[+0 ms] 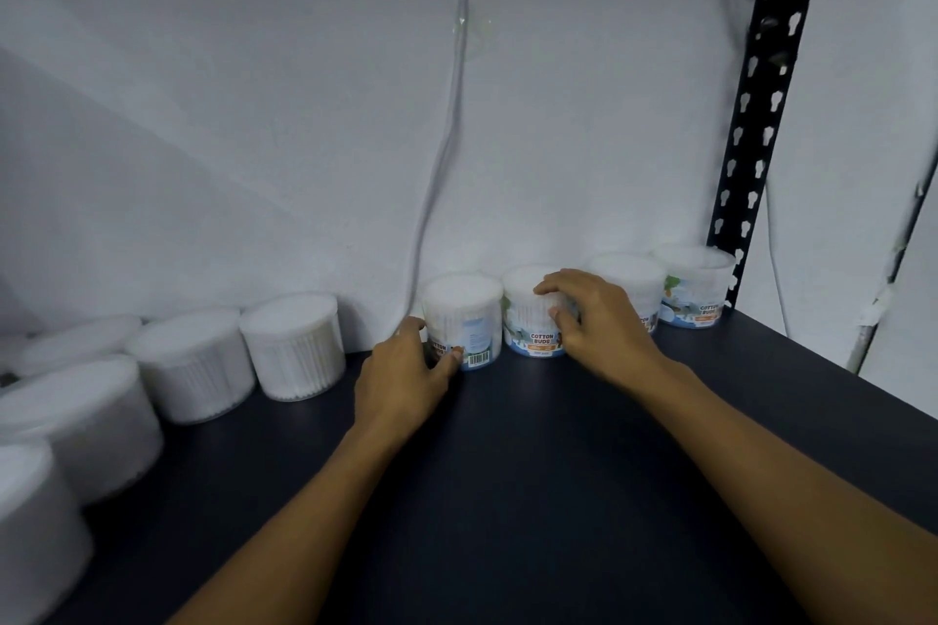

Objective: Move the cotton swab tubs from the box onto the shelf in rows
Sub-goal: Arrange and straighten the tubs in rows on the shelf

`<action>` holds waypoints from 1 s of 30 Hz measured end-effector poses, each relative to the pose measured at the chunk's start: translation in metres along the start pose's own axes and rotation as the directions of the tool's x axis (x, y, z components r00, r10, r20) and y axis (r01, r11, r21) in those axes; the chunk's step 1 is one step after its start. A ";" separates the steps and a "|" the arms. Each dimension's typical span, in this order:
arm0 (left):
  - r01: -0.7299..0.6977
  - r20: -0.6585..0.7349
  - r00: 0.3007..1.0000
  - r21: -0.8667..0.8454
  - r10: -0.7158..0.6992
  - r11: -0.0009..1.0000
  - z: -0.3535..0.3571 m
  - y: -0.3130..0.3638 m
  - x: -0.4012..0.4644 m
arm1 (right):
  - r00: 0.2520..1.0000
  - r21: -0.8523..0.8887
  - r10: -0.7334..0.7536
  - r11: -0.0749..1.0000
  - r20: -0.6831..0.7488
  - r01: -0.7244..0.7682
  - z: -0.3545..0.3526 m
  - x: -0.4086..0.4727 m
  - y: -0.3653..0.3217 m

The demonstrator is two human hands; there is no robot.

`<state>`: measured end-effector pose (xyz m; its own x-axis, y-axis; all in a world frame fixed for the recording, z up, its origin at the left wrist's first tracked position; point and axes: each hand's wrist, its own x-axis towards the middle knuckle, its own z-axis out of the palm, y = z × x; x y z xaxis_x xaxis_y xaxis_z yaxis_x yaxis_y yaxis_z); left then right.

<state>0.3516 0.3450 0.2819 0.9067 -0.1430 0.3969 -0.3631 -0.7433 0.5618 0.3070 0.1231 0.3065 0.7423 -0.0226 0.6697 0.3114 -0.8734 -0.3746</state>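
Several round clear cotton swab tubs stand in a row along the back of the dark shelf (pixel 533 472), against the white wall. My left hand (pixel 406 373) grips the leftmost labelled tub (pixel 464 315), fingers behind it and thumb on its front by the barcode. My right hand (pixel 591 315) grips the tub beside it (pixel 528 320), fingers over its lid and thumb on its side above the "Cotton Buds" label. Two more labelled tubs (pixel 632 277) (pixel 695 284) stand to the right, touching each other. The box is out of view.
Several plain white tubs (pixel 294 345) line the shelf's left side, curving toward the near left edge (pixel 35 538). A black perforated shelf upright (pixel 761 107) rises at the back right. A thin cable (pixel 446 127) hangs down the wall.
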 end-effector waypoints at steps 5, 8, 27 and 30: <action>0.026 -0.006 1.000 0.004 -0.026 1.000 0.002 0.004 0.000 | 1.000 -0.017 0.014 1.000 0.014 -0.013 -0.002 0.003 0.004; 0.023 -0.004 1.000 -0.003 -0.023 1.000 0.003 0.005 0.001 | 0.999 -0.009 0.024 1.000 0.039 -0.024 -0.005 0.004 0.006; -0.015 0.082 0.996 -0.046 0.019 0.999 0.003 0.004 0.005 | 0.986 0.052 0.161 0.986 -0.044 -0.159 -0.039 0.009 0.028; 0.029 0.121 0.992 -0.071 -0.020 0.997 0.003 0.000 0.010 | 0.981 0.088 0.181 0.981 -0.065 -0.175 -0.041 0.007 0.029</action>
<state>0.3620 0.3417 0.2833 0.9331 -0.2061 0.2946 -0.3512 -0.6985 0.6235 0.2966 0.0773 0.3268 0.7463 -0.2118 0.6310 0.2275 -0.8098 -0.5409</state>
